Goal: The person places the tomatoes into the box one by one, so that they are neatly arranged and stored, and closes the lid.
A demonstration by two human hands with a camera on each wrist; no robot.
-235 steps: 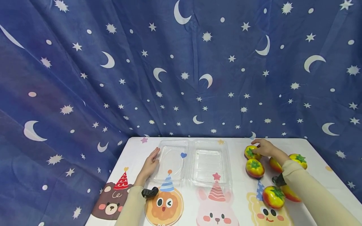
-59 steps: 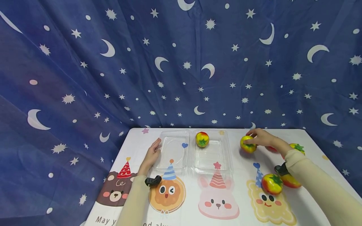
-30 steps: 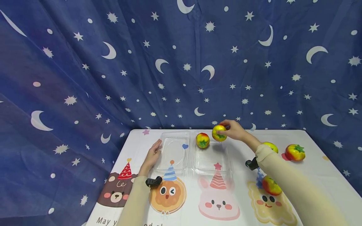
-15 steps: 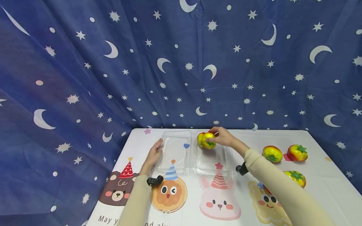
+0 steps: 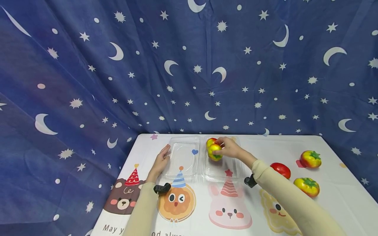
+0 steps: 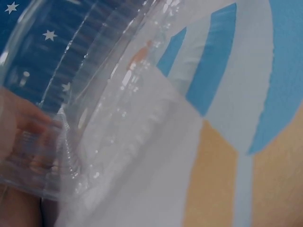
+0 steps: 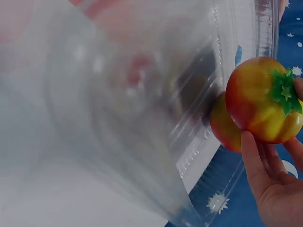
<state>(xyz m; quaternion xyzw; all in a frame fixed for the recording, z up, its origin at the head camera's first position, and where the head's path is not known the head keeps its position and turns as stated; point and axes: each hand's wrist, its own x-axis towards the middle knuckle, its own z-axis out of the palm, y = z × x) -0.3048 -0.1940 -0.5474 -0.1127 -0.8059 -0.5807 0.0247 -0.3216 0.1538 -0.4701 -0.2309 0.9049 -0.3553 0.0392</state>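
Observation:
In the head view, my right hand [image 5: 228, 148] grips a yellow-red toy tomato [image 5: 215, 152] with a green star-shaped calyx. It is over the right half of a clear plastic clamshell box [image 5: 220, 175]. Another toy tomato [image 5: 211, 142] lies in that half's back left corner, partly hidden by the gripped one; both show in the right wrist view, where thumb and fingers surround the held tomato [image 7: 262, 99]. My left hand [image 5: 160, 162] rests along the box's left edge with fingers extended. Through the clear plastic [image 6: 99, 123], its fingers [image 6: 28, 118] appear in the left wrist view.
Loose toy tomatoes lie at the table's right: one red side up [image 5: 281, 170] by my right forearm, one farther back [image 5: 310, 159], one nearer [image 5: 307, 187]. The forearm covers part of the table. A blue star-patterned curtain [image 5: 189, 82] hangs behind the cartoon-printed tablecloth [image 5: 198, 209].
Over these frames one tomato came into the box, and my right hand carried a second leftward from the table. Just now it shifted slightly nearer. A loose tomato rolled towards me. Left hand stayed.

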